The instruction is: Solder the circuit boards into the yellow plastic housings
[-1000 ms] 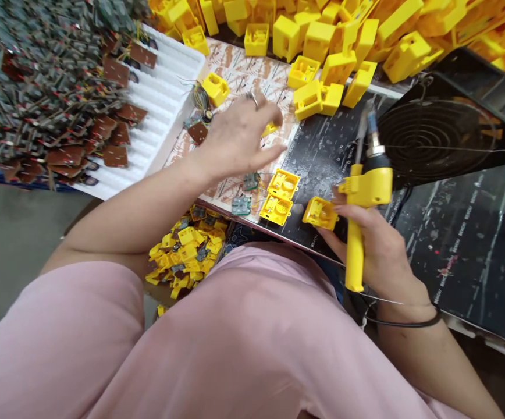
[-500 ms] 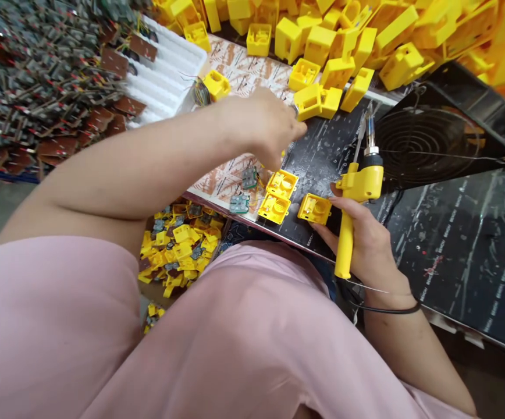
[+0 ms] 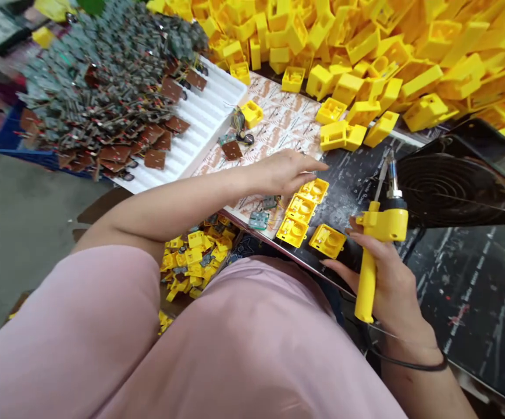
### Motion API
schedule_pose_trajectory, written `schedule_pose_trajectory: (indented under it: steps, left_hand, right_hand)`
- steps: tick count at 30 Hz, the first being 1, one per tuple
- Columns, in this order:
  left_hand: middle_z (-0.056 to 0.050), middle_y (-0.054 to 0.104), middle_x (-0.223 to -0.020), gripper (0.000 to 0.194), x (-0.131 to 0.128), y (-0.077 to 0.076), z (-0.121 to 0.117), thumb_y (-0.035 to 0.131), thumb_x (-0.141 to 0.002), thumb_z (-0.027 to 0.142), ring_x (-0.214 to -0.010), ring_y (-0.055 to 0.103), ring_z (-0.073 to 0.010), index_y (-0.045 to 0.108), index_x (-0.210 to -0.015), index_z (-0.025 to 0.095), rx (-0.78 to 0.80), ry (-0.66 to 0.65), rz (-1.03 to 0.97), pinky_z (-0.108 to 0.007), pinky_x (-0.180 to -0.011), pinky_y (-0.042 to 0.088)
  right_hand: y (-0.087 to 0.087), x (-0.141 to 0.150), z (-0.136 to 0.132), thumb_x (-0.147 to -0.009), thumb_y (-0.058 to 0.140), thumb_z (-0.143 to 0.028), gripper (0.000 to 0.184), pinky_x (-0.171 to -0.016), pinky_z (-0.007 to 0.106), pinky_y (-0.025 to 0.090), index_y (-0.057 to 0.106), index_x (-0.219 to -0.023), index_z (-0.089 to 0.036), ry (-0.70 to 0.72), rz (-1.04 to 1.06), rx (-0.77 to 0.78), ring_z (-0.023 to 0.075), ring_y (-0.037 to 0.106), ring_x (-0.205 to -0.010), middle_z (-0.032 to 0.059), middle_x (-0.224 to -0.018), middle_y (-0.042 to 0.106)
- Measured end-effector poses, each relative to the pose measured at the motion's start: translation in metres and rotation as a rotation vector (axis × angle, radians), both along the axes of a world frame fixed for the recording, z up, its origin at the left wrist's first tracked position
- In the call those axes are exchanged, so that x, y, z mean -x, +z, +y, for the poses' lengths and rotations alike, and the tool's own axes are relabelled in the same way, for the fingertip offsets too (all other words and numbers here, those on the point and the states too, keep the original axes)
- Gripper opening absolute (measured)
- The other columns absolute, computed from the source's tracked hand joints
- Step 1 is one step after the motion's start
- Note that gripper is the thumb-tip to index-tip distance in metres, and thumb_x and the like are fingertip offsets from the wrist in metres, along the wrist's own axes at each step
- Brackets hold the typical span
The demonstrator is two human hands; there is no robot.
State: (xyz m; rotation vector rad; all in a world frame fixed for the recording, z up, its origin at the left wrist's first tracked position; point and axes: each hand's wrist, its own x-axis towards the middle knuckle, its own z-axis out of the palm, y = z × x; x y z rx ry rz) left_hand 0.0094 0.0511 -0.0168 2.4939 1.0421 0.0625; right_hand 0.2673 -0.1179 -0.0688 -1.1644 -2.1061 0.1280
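Observation:
My right hand is wrapped round the yellow handle of a soldering gun, its metal tip pointing away from me. Just left of that hand lies a single open yellow plastic case. My left hand hangs palm down with fingers stretched out, over the far end of a row of open yellow cases; whether its fingertips touch the farthest one is unclear. Beside the row sits a green circuit board with thin wires, and another board is partly under my left forearm.
A big heap of yellow cases fills the back. Wired circuit boards are piled on white foam at the left. A black fan stands at the right. A box of yellow parts sits below the table edge.
My left hand has drawn back from the far cases toward the row, and its fingers have straightened. The view has shifted, showing more of the left side. The soldering gun stays in my right hand.

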Motion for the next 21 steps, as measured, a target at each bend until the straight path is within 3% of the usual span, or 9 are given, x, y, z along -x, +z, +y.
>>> schedule_pose_trajectory:
  steps: [2, 4, 7, 9, 11, 13, 15, 19, 21]
  left_hand:
    - [-0.003, 0.076, -0.142, 0.043, 0.019, 0.019, 0.004, 0.045, -0.108, 0.026, -0.128, 0.070, -0.0203, 0.072, -0.142, 0.024, -0.107, 0.116, 0.093, -0.038, -0.108, 0.053]
    - [-0.001, 0.081, -0.126, 0.050, 0.044, 0.042, 0.011, 0.034, -0.108, 0.028, -0.112, 0.068, -0.0202, 0.078, -0.131, 0.025, -0.240, 0.272, 0.282, -0.044, -0.097, 0.054]
    - [-0.002, 0.079, -0.107, 0.060, 0.079, 0.065, 0.020, 0.023, -0.105, 0.031, -0.099, 0.057, -0.0204, 0.079, -0.127, 0.025, -0.358, 0.392, 0.577, -0.053, -0.096, 0.050]
    - [-0.002, 0.077, -0.102, 0.061, 0.096, 0.064, 0.021, 0.024, -0.106, 0.045, -0.099, 0.054, -0.0214, 0.080, -0.124, 0.028, -0.348, 0.414, 0.633, -0.054, -0.096, 0.048]
    - [-0.003, 0.078, -0.104, 0.058, 0.108, 0.051, 0.018, 0.036, -0.103, 0.061, -0.102, 0.058, -0.0232, 0.078, -0.129, 0.030, -0.306, 0.440, 0.615, -0.052, -0.093, 0.047]
    - [-0.005, 0.079, -0.102, 0.053, 0.115, 0.033, 0.015, 0.056, -0.094, 0.064, -0.105, 0.064, -0.0278, 0.077, -0.128, 0.029, -0.284, 0.454, 0.566, -0.049, -0.090, 0.047]
    - [-0.005, 0.078, -0.096, 0.046, 0.118, 0.021, 0.014, 0.061, -0.093, 0.061, -0.106, 0.067, -0.0297, 0.079, -0.120, 0.028, -0.276, 0.461, 0.472, -0.046, -0.088, 0.048]
    - [0.001, 0.078, -0.111, 0.048, 0.107, 0.031, 0.010, 0.041, -0.108, 0.054, -0.109, 0.062, -0.0209, 0.075, -0.130, 0.028, -0.300, 0.481, 0.205, -0.042, -0.095, 0.049]
    - [-0.002, 0.076, -0.127, 0.047, 0.096, 0.041, 0.005, 0.040, -0.108, 0.047, -0.113, 0.065, -0.0226, 0.071, -0.137, 0.026, -0.377, 0.468, 0.145, -0.043, -0.099, 0.051]
  right_hand:
    - [0.002, -0.004, -0.002, -0.083, 0.092, -0.041, 0.087, -0.087, 0.060, 0.072, 0.049, -0.158, -0.036, -0.021, -0.004, 0.001, 0.0418, 0.081, -0.108, 0.0134, -0.125, 0.080]
    - [0.005, -0.007, -0.002, -0.082, 0.093, -0.038, 0.086, -0.092, 0.057, 0.072, 0.050, -0.157, -0.037, -0.071, 0.009, -0.014, 0.0396, 0.081, -0.111, 0.0123, -0.127, 0.080]
    - [0.010, -0.004, 0.001, -0.082, 0.092, -0.028, 0.080, -0.096, 0.051, 0.071, 0.055, -0.152, -0.037, -0.104, 0.079, -0.018, 0.0356, 0.081, -0.112, 0.0112, -0.132, 0.079]
    - [0.015, 0.000, 0.005, -0.081, 0.093, -0.025, 0.077, -0.097, 0.048, 0.071, 0.059, -0.149, -0.036, -0.096, 0.101, -0.031, 0.0346, 0.081, -0.113, 0.0117, -0.133, 0.078]
    - [0.020, 0.004, 0.012, -0.082, 0.092, -0.024, 0.074, -0.096, 0.045, 0.071, 0.060, -0.148, -0.033, -0.081, 0.065, -0.052, 0.0339, 0.081, -0.113, 0.0127, -0.132, 0.078]
    - [0.026, 0.008, 0.021, -0.085, 0.090, -0.026, 0.071, -0.094, 0.045, 0.071, 0.059, -0.148, -0.032, -0.079, 0.013, -0.063, 0.0333, 0.081, -0.113, 0.0129, -0.133, 0.078]
    - [0.031, 0.014, 0.036, -0.089, 0.087, -0.032, 0.065, -0.093, 0.045, 0.070, 0.058, -0.147, -0.031, -0.078, -0.034, -0.049, 0.0328, 0.080, -0.113, 0.0127, -0.132, 0.078]
    - [0.031, 0.032, 0.083, -0.093, 0.083, -0.038, 0.052, -0.097, 0.042, 0.065, 0.061, -0.138, -0.024, -0.002, -0.104, 0.006, 0.0292, 0.079, -0.111, 0.0138, -0.130, 0.078]
    - [0.025, 0.042, 0.105, -0.096, 0.079, -0.037, 0.050, -0.096, 0.042, 0.064, 0.061, -0.139, -0.022, 0.003, -0.144, 0.093, 0.0271, 0.079, -0.103, 0.0125, -0.124, 0.079]
